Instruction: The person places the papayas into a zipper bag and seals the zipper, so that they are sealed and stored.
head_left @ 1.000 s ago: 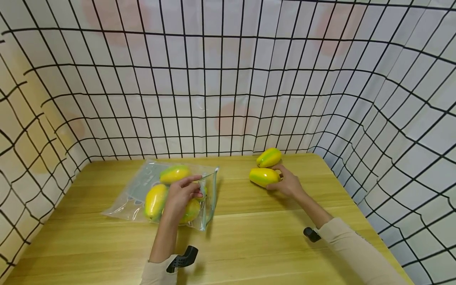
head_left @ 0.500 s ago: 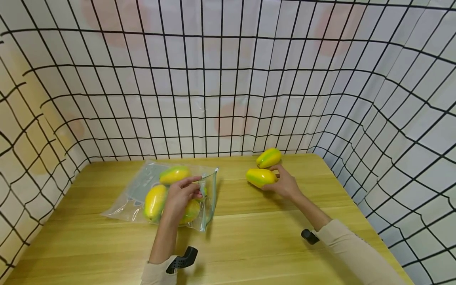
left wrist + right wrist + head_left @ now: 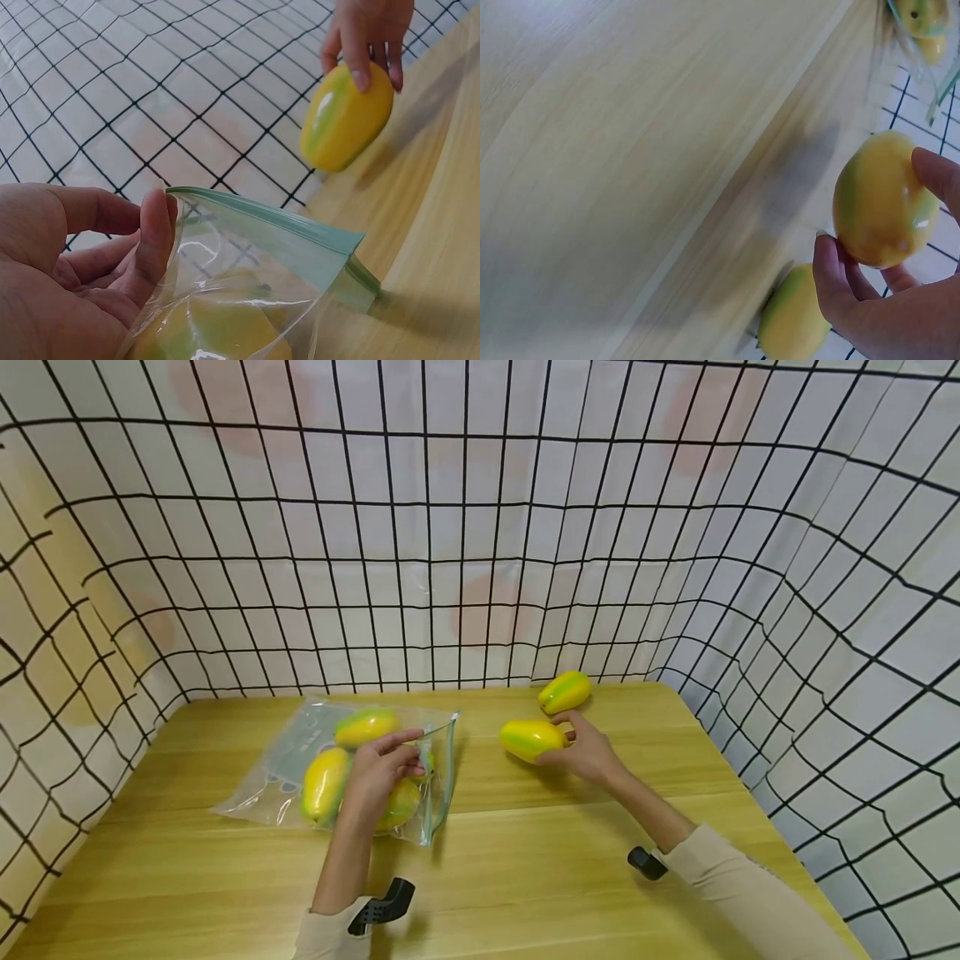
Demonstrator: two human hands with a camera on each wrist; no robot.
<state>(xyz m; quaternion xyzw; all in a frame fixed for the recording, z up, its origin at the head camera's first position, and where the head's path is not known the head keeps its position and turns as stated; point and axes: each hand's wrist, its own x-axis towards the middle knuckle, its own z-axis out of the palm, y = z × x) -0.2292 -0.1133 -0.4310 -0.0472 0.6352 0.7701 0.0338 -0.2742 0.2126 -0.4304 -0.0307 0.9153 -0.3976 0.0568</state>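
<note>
My left hand (image 3: 374, 774) pinches the green zip edge of a clear zip bag (image 3: 262, 793) between thumb and finger. In the left wrist view the bag's mouth (image 3: 300, 240) gapes. Several yellow-green papayas lie inside, including one at the lower left (image 3: 326, 785) and one at the back (image 3: 367, 727); my hand and forearm partly cover others. To the right, my right hand (image 3: 588, 752) grips a papaya (image 3: 531, 740) by one end. The right wrist view shows this papaya (image 3: 881, 199) raised off the table, its shadow apart from it.
Another papaya (image 3: 566, 692) lies on the wooden table (image 3: 510, 885) near the back edge, behind my right hand. White walls with a black grid (image 3: 480, 543) enclose the table at the back and sides.
My right hand has carried its papaya leftward toward the bag, away from the papaya at the back. The left hand and bag have hardly moved.
</note>
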